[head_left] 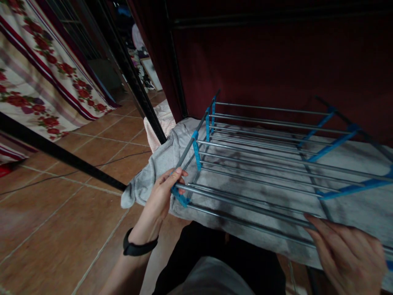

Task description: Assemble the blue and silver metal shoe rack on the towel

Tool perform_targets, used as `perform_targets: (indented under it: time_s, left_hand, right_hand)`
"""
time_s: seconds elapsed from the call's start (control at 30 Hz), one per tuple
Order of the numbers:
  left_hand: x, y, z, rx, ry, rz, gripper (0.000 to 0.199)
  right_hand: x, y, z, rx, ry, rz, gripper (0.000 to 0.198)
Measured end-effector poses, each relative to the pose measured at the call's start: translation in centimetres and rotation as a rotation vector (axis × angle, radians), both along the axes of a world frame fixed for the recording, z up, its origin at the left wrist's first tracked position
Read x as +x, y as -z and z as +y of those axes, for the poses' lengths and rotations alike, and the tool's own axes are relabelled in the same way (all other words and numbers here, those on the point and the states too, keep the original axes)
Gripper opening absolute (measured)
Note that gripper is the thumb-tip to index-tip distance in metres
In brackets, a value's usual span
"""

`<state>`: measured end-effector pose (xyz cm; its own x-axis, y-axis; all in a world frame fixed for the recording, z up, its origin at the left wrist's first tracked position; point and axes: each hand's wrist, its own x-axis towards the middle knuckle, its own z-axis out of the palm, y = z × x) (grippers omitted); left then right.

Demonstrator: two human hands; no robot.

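Note:
A shoe rack [260, 164] of grey metal tubes, with blue plastic joints [196, 149] along its sides, lies across a grey blanket. My left hand [162, 190], with a black band on the wrist, pinches the rack's near-left corner, its thumb on the side tube just above a blue joint [181, 197]. At the lower right, the fingers of my right hand [346, 250] wrap round the front tube. Several parallel tubes run from left to right between the two sides. The rack's near-right corner is partly hidden behind my right hand.
The blanket [159, 162] covers a low surface inside a black metal frame [136, 78]. Dark red cloth [260, 61] hangs behind. A floral curtain [39, 73] is at left, above a tiled floor [61, 221] crossed by a thin cable [101, 164]. Striped cloth [153, 133] lies beside the blanket.

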<state>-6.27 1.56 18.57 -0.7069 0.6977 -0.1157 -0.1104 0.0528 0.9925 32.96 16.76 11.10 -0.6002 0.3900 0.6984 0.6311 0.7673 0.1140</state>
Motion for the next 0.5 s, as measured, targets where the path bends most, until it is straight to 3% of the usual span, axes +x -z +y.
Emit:
perform_targets:
  time_s: [0.17,0.5]
  left_hand:
    - [-0.23,-0.17,0.10,-0.046,0.036,-0.007,0.023]
    - [-0.50,0.10,0.21,-0.067,0.105,0.025,0.025]
  right_hand:
    - [-0.06,-0.02,-0.13,-0.041,-0.014,0.022,0.045]
    - [-0.18,-0.22,-0.20,-0.038,-0.012,0.007,0.052]
